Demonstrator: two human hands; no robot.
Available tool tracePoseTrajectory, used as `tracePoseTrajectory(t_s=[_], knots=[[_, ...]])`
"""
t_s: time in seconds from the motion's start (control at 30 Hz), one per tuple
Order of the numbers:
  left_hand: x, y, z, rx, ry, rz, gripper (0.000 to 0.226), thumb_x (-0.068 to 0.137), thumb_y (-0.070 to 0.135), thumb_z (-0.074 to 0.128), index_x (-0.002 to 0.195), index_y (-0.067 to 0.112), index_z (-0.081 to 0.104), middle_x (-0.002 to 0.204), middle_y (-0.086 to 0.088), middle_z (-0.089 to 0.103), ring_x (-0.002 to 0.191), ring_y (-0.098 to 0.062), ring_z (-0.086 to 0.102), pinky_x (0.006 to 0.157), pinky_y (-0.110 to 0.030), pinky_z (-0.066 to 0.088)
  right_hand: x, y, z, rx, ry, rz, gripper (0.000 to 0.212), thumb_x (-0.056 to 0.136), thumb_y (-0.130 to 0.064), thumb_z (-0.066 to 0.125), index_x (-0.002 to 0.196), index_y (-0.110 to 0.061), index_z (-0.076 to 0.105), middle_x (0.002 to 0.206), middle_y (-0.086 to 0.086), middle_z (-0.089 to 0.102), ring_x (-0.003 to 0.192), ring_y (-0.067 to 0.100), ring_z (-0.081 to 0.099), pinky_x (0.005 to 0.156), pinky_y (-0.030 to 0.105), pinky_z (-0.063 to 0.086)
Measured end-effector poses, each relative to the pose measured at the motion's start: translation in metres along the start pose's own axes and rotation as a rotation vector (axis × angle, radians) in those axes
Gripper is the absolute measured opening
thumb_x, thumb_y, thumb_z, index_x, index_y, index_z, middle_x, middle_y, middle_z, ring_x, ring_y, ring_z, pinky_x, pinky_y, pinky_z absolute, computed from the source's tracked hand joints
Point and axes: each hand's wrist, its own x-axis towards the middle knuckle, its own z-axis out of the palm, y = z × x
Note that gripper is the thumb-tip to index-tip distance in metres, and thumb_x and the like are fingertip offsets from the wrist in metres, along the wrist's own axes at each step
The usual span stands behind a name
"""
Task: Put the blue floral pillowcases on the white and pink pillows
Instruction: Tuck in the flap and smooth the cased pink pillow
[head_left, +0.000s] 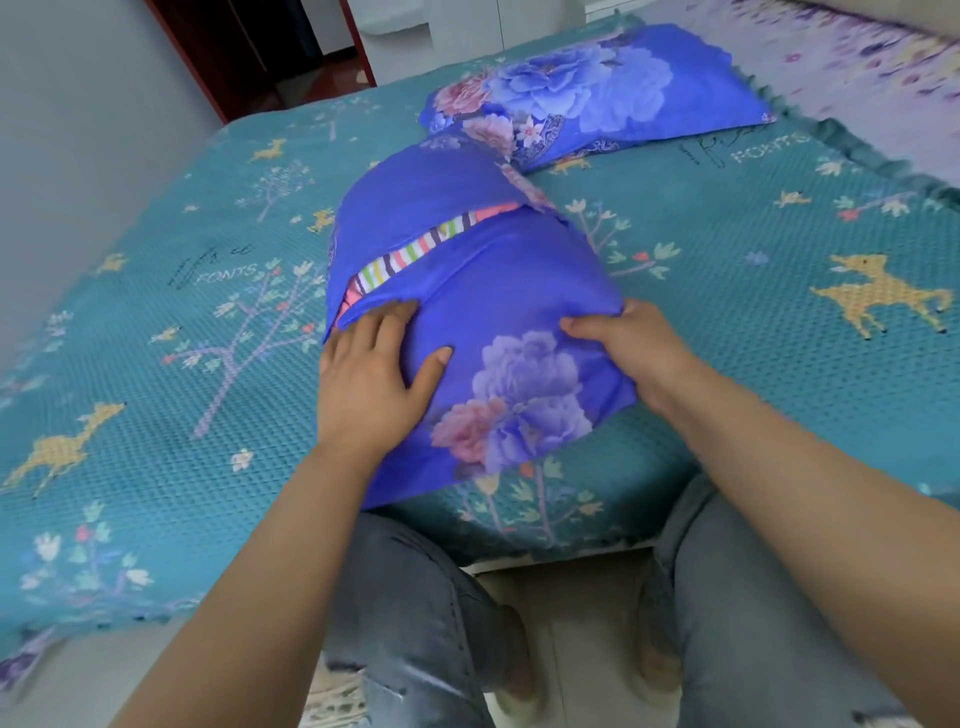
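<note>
Both hands work the near pillow (467, 291) at the bed's (156, 415) centre: the left hand (374, 364) lies flat with fingers spread on its blue pillowcase (498, 312), while the right hand (628, 338) pinches a bunch of that cloth. A striped strip (415, 247) of pillow shows through the open slit. At one o'clock beyond it lies a second covered pillow (597, 93).

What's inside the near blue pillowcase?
A striped pillow shows through the open slit of the near pillowcase. The rest of it is covered by blue fabric and both hands.
</note>
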Motion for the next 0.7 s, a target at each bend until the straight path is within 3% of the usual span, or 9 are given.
tracePoseTrajectory(t_s=[0.07,0.1,0.17,0.2,0.27,0.33,0.43,0.6,0.7], knots=[[-0.015,-0.017,0.005,-0.01,-0.111,-0.091,0.069,0.083,0.069,0.035,0.135,0.024,0.043,0.132,-0.003,0.051,0.115,-0.03,0.053,0.099,-0.045,0.041,0.016,-0.015,-0.024,-0.209,0.065,-0.087,0.014,0.079,-0.01,0.072,0.093,-0.01,0.068,0.077,-0.001,0.07,0.063,0.01,0.064,0.067,0.024,0.051],[-0.022,-0.021,0.009,-0.097,-0.215,-0.156,0.073,0.081,0.072,0.036,0.138,0.026,0.039,0.135,-0.005,0.048,0.114,-0.031,0.055,0.098,-0.044,0.043,0.025,-0.016,-0.036,-0.42,0.114,-0.09,0.028,0.083,-0.015,0.07,0.109,-0.008,0.062,0.094,0.006,0.067,0.077,0.017,0.065,0.075,0.025,0.05],[-0.031,-0.021,0.017,-0.376,-0.353,-0.291,0.077,0.08,0.072,0.043,0.142,0.028,0.032,0.14,-0.005,0.04,0.113,-0.027,0.057,0.098,-0.042,0.045,0.032,-0.006,-0.051,-0.964,0.311,-0.088,0.054,0.085,-0.025,0.065,0.132,-0.009,0.043,0.126,0.018,0.05,0.112,0.035,0.052,0.096,0.038,0.042],[-0.033,-0.018,0.02,-0.448,-0.342,-0.303,0.075,0.082,0.067,0.048,0.142,0.027,0.031,0.14,-0.005,0.039,0.11,-0.023,0.059,0.097,-0.041,0.046,0.028,-0.002,-0.048,-1.143,0.399,-0.204,0.056,0.084,-0.024,0.062,0.134,-0.012,0.041,0.131,0.02,0.044,0.118,0.039,0.045,0.099,0.046,0.037],[-0.031,-0.009,0.022,-0.459,-0.244,-0.293,0.064,0.085,0.05,0.057,0.138,0.02,0.038,0.135,-0.004,0.043,0.103,-0.02,0.059,0.092,-0.038,0.048,0.011,0.001,-0.021,-1.162,0.37,-0.605,0.046,0.08,-0.023,0.054,0.126,-0.013,0.052,0.125,0.016,0.05,0.115,0.037,0.047,0.097,0.047,0.039],[-0.027,-0.003,0.023,-0.461,-0.165,-0.318,0.053,0.085,0.041,0.063,0.128,0.015,0.047,0.127,-0.005,0.047,0.093,-0.021,0.061,0.086,-0.038,0.05,-0.016,0.004,0.016,-1.017,0.067,-0.858,0.034,0.085,-0.03,0.051,0.112,-0.014,0.062,0.11,0.008,0.06,0.104,0.029,0.055,0.09,0.04,0.044],[-0.032,-0.009,0.023,-0.471,-0.204,-0.396,0.049,0.078,0.036,0.072,0.116,0.013,0.052,0.116,-0.002,0.051,0.079,-0.021,0.062,0.077,-0.033,0.048,-0.039,0.027,0.053,-1.105,-0.187,-0.871,0.042,0.082,-0.045,0.058,0.113,-0.017,0.063,0.108,0.003,0.059,0.099,0.024,0.056,0.084,0.036,0.049],[-0.056,-0.027,0.024,-0.63,-0.621,-0.404,0.03,0.075,0.017,0.078,0.085,0.017,0.049,0.075,0.005,0.051,0.065,-0.009,0.048,0.059,-0.015,0.039,-0.042,0.037,0.062,-1.177,-0.251,-0.783,0.062,0.073,-0.043,0.072,0.126,-0.018,0.052,0.12,0.005,0.054,0.109,0.027,0.055,0.09,0.038,0.048],[-0.055,-0.03,0.024,-0.611,-0.467,-0.334,0.033,0.082,0.012,0.071,0.064,0.02,0.043,0.059,0.007,0.041,0.053,-0.003,0.034,0.054,-0.02,0.031,-0.042,0.044,0.067,-1.305,-0.218,-0.823,0.066,0.069,-0.053,0.068,0.119,-0.012,0.052,0.118,0.014,0.055,0.103,0.036,0.058,0.091,0.045,0.049]])
